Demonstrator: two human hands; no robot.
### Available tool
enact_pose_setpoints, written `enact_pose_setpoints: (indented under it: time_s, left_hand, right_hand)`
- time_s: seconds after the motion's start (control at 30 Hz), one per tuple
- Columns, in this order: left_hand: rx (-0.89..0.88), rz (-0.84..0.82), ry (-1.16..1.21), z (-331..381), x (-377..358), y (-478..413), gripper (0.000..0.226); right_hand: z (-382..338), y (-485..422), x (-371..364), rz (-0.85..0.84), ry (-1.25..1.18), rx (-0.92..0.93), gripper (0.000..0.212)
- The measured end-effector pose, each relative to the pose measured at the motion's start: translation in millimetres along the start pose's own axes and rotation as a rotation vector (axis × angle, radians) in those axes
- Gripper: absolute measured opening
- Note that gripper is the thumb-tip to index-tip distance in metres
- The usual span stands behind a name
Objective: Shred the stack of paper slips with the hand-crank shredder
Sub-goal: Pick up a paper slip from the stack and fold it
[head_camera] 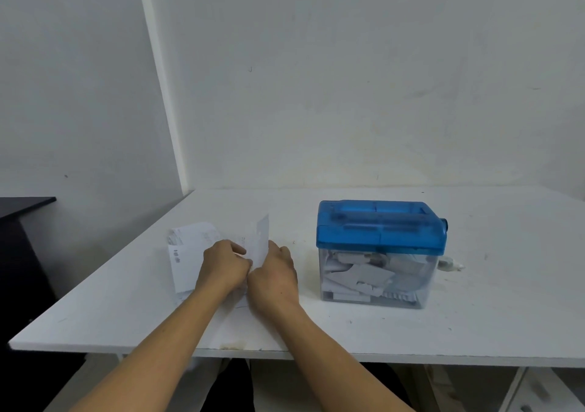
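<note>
Where the 2 forearms (177, 332) cross the near edge of the table (474, 332) at the bottom of the frame, they converge on a spot left of centre. There the left hand (224, 264) and the right hand (274, 274) sit knuckle to knuckle. The fingers of both curl onto 1 slip (262, 237), pinching it so that it stands up off the surface above them. Just behind and left of the left hand, the stack of slips (186, 253) lies loose and fanned on the table, partly hidden by that hand. Right of centre and apart from the hands stands the shredder (380, 226), its blue top on a clear bin (373, 282) already holding cut paper. The crank (451, 264) peeks out at its right side. Beyond it all is a pale wall (348, 79). The step looks like separating 1 slip from the stack. Next, I judge, the slip must travel right and be squared to the slot (376, 213) in the blue top, and 1 hand must free itself for the crank.
</note>
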State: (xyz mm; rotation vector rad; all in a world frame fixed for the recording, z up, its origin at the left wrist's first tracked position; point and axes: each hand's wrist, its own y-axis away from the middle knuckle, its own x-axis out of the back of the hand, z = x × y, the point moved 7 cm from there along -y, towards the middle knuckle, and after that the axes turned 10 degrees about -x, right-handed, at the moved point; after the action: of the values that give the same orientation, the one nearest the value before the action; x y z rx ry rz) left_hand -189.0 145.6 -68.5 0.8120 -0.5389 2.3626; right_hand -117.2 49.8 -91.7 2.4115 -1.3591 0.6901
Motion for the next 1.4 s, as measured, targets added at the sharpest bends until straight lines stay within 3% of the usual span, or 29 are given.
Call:
enact_pose_setpoints:
  time_s: [0.23,0.37,0.53,0.73,0.9,1.03,1.13,1.23,1.4]
  left_hand:
    - [-0.044,0.035,0.145,7.6,13.6,-1.3,0.032]
    - [-0.034,0.033,0.368,9.2,23.0,0.4,0.009]
    - [-0.084,0.043,0.658,40.2,26.6,16.0,0.022]
    - [-0.303,0.063,0.682,112.2,36.1,30.1,0.028]
    - [-0.43,0.017,0.639,165.3,33.0,31.1,0.031]
    - [-0.501,-0.007,0.605,199.9,20.9,31.1,0.015]
    - [-0.54,-0.066,0.554,217.8,3.8,32.0,0.026]
    - [-0.568,-0.097,0.438,219.2,-16.7,32.2,0.035]
    - [-0.556,-0.14,0.292,200.7,-39.6,27.4,0.017]
  right_hand:
    - [-3.6,-2.1,-0.3,-0.022,-0.068,0.024,0.056]
    - [-12.4,3.1,4.7,-0.106,-0.333,0.071,0.054]
    - [-40.2,9.1,23.0,-0.064,-0.513,0.155,0.057]
    - [-84.3,31.5,79.4,0.011,-0.556,0.387,0.044]
    - [-89.5,36.4,151.6,-0.019,-0.319,0.351,0.031]
    - [-84.3,35.3,207.2,-0.008,-0.03,0.316,0.039]
    - [-74.4,27.3,232.9,0.03,0.111,0.313,0.041]
    - [-53.6,13.9,241.4,0.052,0.157,0.276,0.042]
    - [-31.5,-0.6,239.9,0.127,0.106,0.278,0.04]
